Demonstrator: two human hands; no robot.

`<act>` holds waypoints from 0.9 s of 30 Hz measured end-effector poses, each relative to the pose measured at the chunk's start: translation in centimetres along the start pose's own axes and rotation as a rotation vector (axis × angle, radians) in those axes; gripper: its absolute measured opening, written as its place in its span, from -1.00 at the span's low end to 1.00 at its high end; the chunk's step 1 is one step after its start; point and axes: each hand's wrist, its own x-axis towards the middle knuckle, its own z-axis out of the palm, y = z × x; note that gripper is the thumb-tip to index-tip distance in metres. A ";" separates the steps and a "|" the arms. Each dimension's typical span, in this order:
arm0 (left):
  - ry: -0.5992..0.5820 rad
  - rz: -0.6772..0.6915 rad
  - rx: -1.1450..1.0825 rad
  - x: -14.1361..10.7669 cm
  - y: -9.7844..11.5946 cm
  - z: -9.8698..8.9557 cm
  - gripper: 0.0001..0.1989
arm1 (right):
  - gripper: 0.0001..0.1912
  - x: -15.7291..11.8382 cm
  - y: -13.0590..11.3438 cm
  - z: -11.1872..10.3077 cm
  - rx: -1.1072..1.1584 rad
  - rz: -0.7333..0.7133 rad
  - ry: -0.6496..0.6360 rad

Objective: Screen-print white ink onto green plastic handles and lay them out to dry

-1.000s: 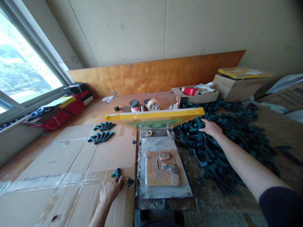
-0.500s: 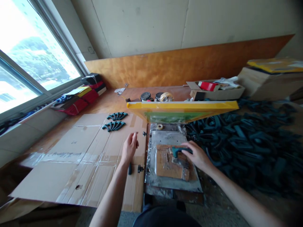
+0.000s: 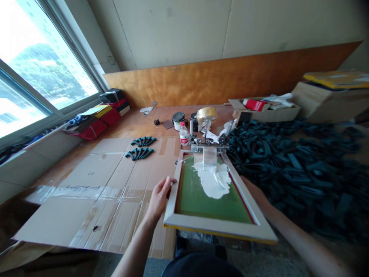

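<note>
Your left hand, narrowly curled, touches the left edge of the screen-printing frame, which sits tilted low before you with white ink on its green mesh. Your right hand passes under the frame's right edge, so you cannot tell its opening. Flattened cardboard spreads left; a heap of dark green plastic pieces crowds right.

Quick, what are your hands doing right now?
Left hand: open, touching the screen frame.
Right hand: hidden under the frame, cannot tell.
</note>
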 end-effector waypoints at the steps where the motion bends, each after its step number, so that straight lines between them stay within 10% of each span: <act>1: -0.039 -0.034 0.047 -0.2 -2.0 -0.2 -0.41 | -0.57 0.9 0.3 -0.8 -0.021 0.006 0.024; 5: -0.068 -0.042 0.300 0.3 -7.9 -0.1 -0.36 | -0.49 5.7 -2.2 -2.3 -0.096 -0.122 0.106; 9: -0.080 -0.035 0.499 1.1 -9.4 -0.1 -0.44 | -0.58 8.2 -7.5 -0.6 -0.176 -0.273 -0.090; 12: -0.098 -0.040 0.547 1.1 -9.2 -0.2 -0.45 | -0.88 6.2 -8.7 0.6 -0.174 -0.315 -0.234; 20: -0.073 -0.038 0.546 1.1 -9.7 -0.1 -0.48 | -0.80 2.4 -6.4 -1.7 -0.018 -0.650 -0.420; 27: -0.034 -0.083 0.468 1.0 -9.5 -0.1 -0.46 | -0.72 0.8 -6.9 -0.1 -0.027 -0.611 -0.196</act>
